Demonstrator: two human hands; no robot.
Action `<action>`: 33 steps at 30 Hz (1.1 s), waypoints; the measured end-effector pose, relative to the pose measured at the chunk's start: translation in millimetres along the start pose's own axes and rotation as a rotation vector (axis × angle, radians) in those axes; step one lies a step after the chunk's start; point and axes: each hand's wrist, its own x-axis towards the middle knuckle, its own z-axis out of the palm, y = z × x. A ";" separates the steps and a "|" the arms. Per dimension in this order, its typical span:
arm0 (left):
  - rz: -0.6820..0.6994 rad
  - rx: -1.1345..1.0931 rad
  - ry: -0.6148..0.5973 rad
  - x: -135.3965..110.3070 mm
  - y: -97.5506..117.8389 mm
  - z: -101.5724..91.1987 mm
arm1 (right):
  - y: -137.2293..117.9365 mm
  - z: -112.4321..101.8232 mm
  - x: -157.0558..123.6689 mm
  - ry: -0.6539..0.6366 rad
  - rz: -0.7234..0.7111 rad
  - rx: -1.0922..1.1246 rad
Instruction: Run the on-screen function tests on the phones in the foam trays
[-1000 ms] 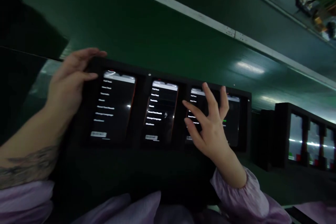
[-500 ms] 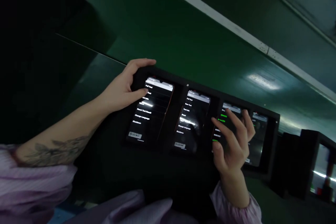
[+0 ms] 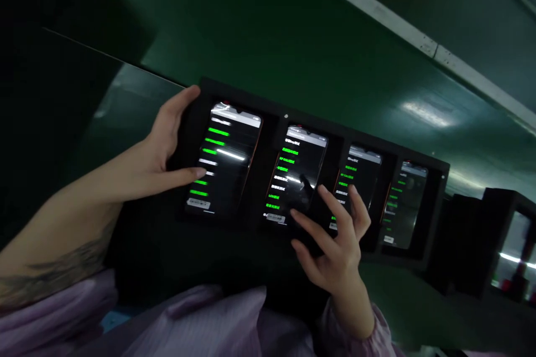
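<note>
The black tray (image 3: 268, 122) with four phones lies on the green table (image 3: 293, 39), tilted in the view. The left hand (image 3: 167, 150) holds its near-left end: the fingers curl over the top corner, and the thumb (image 3: 190, 174) is stretched across to the lower part of the first phone (image 3: 221, 159), touching its screen. So this grip is closed around the tray edge.

The right hand (image 3: 335, 245) is open with fingers spread, and pinches nothing. Its fingertips are at the bottom of the second phone (image 3: 295, 175) and the third phone (image 3: 355, 187), touching or just above the glass; I cannot tell which. The fourth phone (image 3: 404, 203) lies further right of this hand, untouched.

Compared with half a second ago, all four screens now show lists with green lines, where before the first two had white menu text. The right hand has moved from the third phone toward the second one. The left thumb has gone lower on the first screen.

Lilac sleeves (image 3: 201, 323) fill the lower edge.
</note>
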 end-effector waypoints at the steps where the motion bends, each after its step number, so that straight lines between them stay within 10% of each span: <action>1: 0.006 0.019 -0.058 -2.0 -0.2 -1.2 | -0.4 0.8 0.5 -0.017 -0.009 0.007; 14: -0.096 -0.025 0.024 0.6 14.2 11.8 | -2.6 8.2 5.3 -0.051 0.093 -0.076; 24: -0.279 -0.238 -0.207 9.0 45.1 -16.9 | -0.7 9.3 3.9 0.000 0.059 -0.073; 33: -0.483 -0.434 0.157 15.4 71.4 -3.7 | 4.9 -6.0 -2.0 0.250 0.110 0.083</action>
